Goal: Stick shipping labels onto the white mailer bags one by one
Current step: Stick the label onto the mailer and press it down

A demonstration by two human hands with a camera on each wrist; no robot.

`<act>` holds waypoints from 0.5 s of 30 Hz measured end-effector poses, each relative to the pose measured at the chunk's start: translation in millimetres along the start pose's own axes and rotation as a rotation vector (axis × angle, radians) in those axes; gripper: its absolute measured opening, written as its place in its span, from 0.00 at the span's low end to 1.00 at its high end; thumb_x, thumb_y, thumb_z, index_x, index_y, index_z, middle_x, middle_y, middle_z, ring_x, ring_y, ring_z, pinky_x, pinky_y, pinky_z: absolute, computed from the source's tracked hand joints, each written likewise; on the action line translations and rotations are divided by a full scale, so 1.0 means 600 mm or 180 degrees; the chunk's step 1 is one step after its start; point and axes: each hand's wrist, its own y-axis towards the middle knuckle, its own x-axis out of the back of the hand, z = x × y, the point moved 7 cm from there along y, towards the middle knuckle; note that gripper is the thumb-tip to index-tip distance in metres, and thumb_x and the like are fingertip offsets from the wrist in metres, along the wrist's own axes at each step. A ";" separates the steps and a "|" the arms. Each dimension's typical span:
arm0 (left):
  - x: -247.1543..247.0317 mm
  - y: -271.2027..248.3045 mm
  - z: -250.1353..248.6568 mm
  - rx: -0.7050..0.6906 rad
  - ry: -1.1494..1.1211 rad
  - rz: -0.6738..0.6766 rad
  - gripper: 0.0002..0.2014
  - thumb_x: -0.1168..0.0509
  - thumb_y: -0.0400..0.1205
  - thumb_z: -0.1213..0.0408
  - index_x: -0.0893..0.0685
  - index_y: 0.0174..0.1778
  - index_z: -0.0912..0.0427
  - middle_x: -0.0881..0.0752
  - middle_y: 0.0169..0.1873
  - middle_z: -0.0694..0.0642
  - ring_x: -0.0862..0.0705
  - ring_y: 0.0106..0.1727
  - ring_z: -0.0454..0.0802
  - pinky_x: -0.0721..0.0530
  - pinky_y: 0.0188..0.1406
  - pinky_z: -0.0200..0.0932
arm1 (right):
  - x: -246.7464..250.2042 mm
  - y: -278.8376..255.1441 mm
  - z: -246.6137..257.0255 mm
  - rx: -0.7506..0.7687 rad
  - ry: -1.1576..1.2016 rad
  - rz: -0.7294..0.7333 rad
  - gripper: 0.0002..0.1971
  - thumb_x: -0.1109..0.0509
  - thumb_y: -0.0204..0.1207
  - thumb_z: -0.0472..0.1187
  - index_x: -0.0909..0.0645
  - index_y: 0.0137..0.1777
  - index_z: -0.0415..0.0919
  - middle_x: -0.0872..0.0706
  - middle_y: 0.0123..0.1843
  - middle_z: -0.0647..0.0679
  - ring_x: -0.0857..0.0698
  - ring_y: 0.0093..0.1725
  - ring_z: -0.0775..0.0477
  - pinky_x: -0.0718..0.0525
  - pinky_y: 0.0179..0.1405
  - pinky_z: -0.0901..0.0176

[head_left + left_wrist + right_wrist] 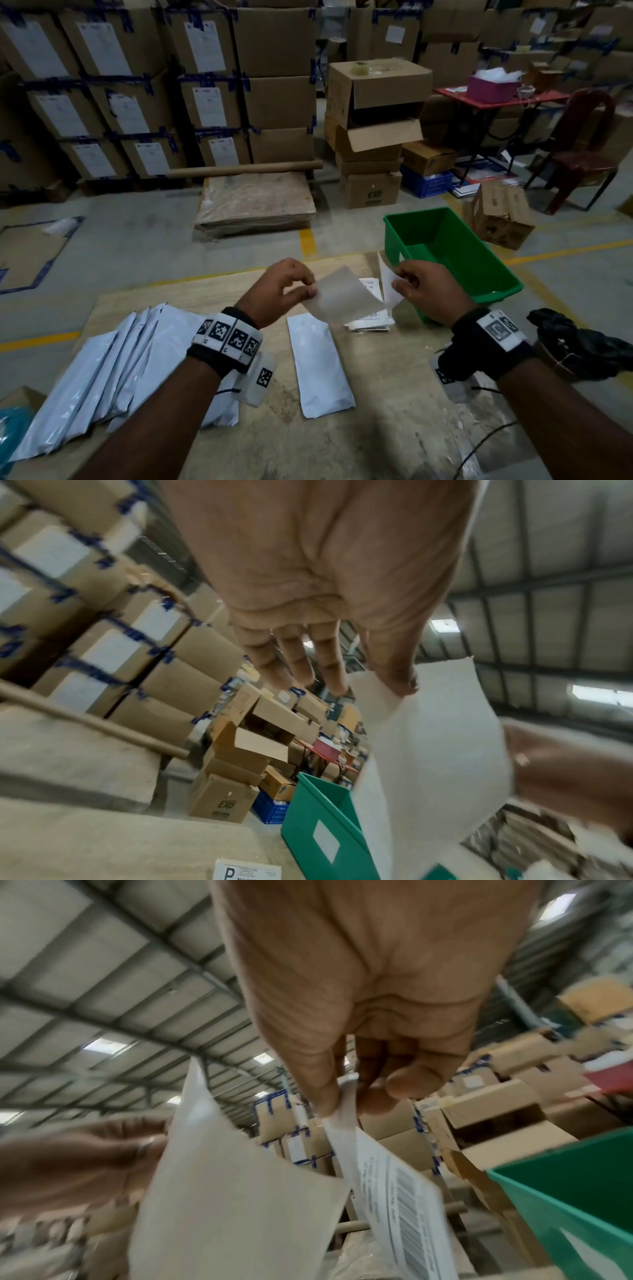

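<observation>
I've got the left hand point(286, 291) pinching the backing sheet point(344, 298), right hand point(423, 291) pinching the shipping label point(388, 286), mid-frame above the tabletop point(394, 394). Mailer bag point(320, 365) lies below-centre. Risk: label curls & sticks to itself (adhesive exposed) or lands crooked.

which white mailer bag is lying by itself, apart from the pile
The flat white plastic mailer bag in the middle of the wooden table, below both hands; the others overlap in a fanned stack of white mailer bags at left.

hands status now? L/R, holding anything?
Left hand: pinching the blank backing sheet.
Right hand: pinching the printed shipping label, peeling it from the backing.
</observation>
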 end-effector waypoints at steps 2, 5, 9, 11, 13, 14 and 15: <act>-0.021 0.002 -0.014 -0.0263 0.0528 0.0187 0.14 0.36 0.77 0.43 0.13 0.44 0.48 0.20 0.64 0.49 0.26 0.68 0.45 0.34 0.68 0.41 | -0.007 0.011 0.028 0.0328 -0.0229 0.0182 0.01 0.27 0.74 0.37 0.16 0.43 0.42 0.26 0.31 0.60 0.25 0.34 0.53 0.31 0.35 0.60; -0.043 0.008 -0.040 -0.0542 0.0948 0.0283 0.17 0.38 0.77 0.42 0.10 0.45 0.49 0.27 0.76 0.51 0.35 0.77 0.54 0.42 0.76 0.44 | -0.028 0.021 0.054 0.0714 -0.0558 0.0556 0.02 0.30 0.74 0.41 0.16 0.44 0.44 0.20 0.37 0.52 0.21 0.40 0.46 0.26 0.40 0.55; -0.057 0.009 -0.075 -0.0891 0.1347 0.0208 0.16 0.39 0.79 0.44 0.09 0.44 0.48 0.27 0.77 0.50 0.26 0.66 0.60 0.28 0.66 0.51 | -0.042 0.023 0.079 0.0940 -0.0785 0.0776 0.06 0.35 0.75 0.45 0.16 0.45 0.48 0.21 0.40 0.50 0.20 0.43 0.44 0.21 0.43 0.48; -0.056 0.009 -0.086 -0.0987 0.1461 0.0015 0.15 0.39 0.79 0.46 0.10 0.43 0.47 0.23 0.74 0.48 0.23 0.55 0.57 0.25 0.55 0.50 | -0.043 0.019 0.090 0.1001 -0.0794 0.0786 0.06 0.34 0.75 0.44 0.16 0.46 0.47 0.22 0.39 0.50 0.20 0.44 0.44 0.21 0.43 0.49; -0.052 0.010 -0.088 -0.0975 0.1497 -0.0112 0.14 0.40 0.79 0.47 0.11 0.43 0.46 0.19 0.70 0.45 0.23 0.50 0.55 0.25 0.50 0.50 | -0.041 0.017 0.097 0.1008 -0.0797 0.0779 0.05 0.32 0.76 0.43 0.15 0.47 0.46 0.22 0.40 0.50 0.21 0.44 0.45 0.22 0.44 0.49; -0.051 0.011 -0.085 -0.0959 0.1497 -0.0152 0.14 0.40 0.79 0.47 0.11 0.43 0.46 0.17 0.66 0.43 0.22 0.49 0.54 0.24 0.49 0.50 | -0.040 0.016 0.098 0.1014 -0.0796 0.0757 0.05 0.31 0.76 0.42 0.15 0.48 0.46 0.23 0.40 0.51 0.21 0.44 0.45 0.22 0.44 0.49; -0.050 0.012 -0.083 -0.0943 0.1495 -0.0175 0.15 0.41 0.79 0.46 0.11 0.44 0.46 0.15 0.63 0.42 0.22 0.48 0.54 0.23 0.48 0.50 | -0.039 0.016 0.099 0.1020 -0.0791 0.0734 0.05 0.31 0.76 0.42 0.15 0.48 0.45 0.23 0.40 0.51 0.21 0.44 0.45 0.22 0.44 0.50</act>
